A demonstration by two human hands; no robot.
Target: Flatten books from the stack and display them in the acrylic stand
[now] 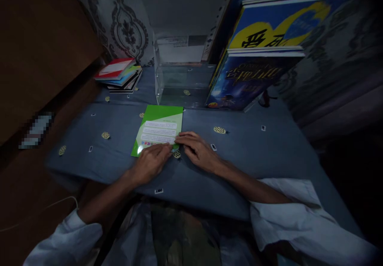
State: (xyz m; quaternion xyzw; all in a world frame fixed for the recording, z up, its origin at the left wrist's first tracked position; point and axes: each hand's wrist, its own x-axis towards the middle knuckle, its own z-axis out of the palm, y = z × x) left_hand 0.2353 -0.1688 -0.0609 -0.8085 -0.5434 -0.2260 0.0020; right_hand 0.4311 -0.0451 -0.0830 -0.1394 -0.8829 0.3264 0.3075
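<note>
A thin green book (161, 116) with a pale, text-filled panel lies flat on the cloth-covered table in front of me. My left hand (153, 160) is closed at its lower edge, fingers together and tips near the lower right corner. From the right, my right hand (199, 151) reaches that same corner, its fingertips touching the book's edge. The two hands' fingertips are close together there. Parts of the lower edge are hidden under my fingers.
A clear stand (179, 80) holds upright books at the back, including a dark blue book (248, 78) and a blue-yellow book (281, 22). A small stack of books (121, 74) lies back left. The blue tablecloth (239, 154) has pineapple prints. A patterned wall (128, 26) stands behind.
</note>
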